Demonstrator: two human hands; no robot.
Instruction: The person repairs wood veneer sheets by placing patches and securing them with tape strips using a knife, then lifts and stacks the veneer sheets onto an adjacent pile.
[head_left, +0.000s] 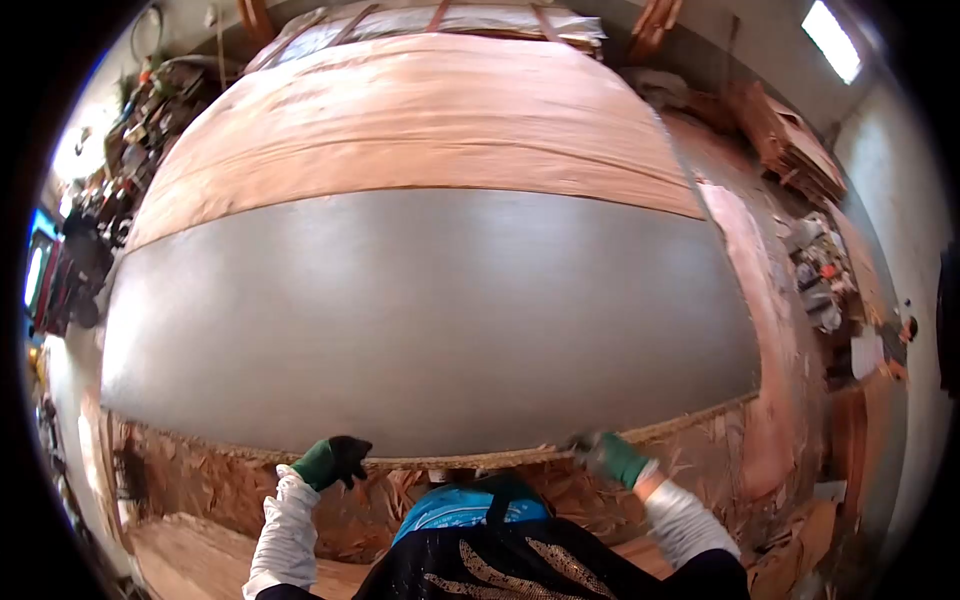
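Observation:
A wide grey sheet [430, 310] with a smooth face lies across the stack before me. Its rough, light-brown near edge [480, 461] runs just beyond my body. My left hand [335, 461], in a green and black glove, is at this edge left of centre; its fingers look apart and nothing shows in them. At the same edge, right of centre, is my right hand [612, 458] in a similar glove. Motion smears its fingers, so whether it grips anything is unclear. Beyond the grey sheet, a thin orange-brown wood veneer sheet [430, 120] covers the far part.
Torn veneer scraps [230, 495] litter the floor below the near edge. A pink-brown sheet [745, 250] lies along the right side. Stacked veneer [785, 140] stands at the back right, and piled clutter [150, 130] lines the left wall.

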